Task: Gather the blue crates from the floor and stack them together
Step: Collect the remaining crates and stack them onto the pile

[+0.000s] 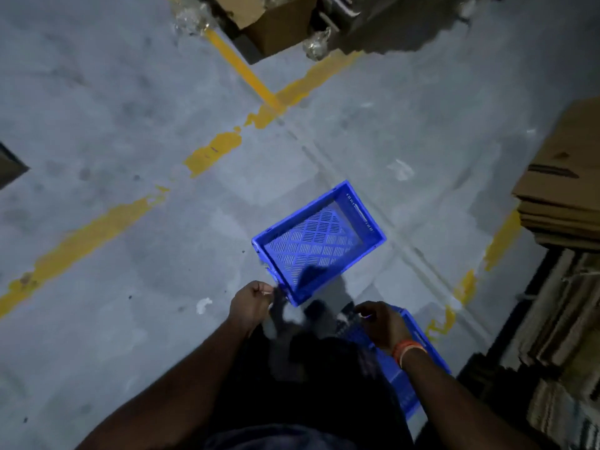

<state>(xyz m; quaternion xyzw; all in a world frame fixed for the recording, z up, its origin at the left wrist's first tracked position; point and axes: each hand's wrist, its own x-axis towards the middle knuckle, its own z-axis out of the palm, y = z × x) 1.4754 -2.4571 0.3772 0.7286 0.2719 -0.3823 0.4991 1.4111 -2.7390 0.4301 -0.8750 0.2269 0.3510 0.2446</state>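
An empty blue crate (319, 243) with a perforated bottom sits open side up on the grey floor ahead of me, turned at an angle. My left hand (251, 303) is at its near left corner, fingers curled on the rim. A second blue crate (418, 355) lies low on my right, partly hidden by my arm and dark clothing. My right hand (383, 326), with an orange wristband, has its fingers bent over that crate's far edge. The dark blurred shapes between my hands look like my feet.
Worn yellow floor lines (107, 222) cross the concrete. A stack of flattened cardboard (565, 190) stands at the right, with more cardboard below it. An open cardboard box (269, 24) and crumpled plastic wrap (190, 14) lie at the top.
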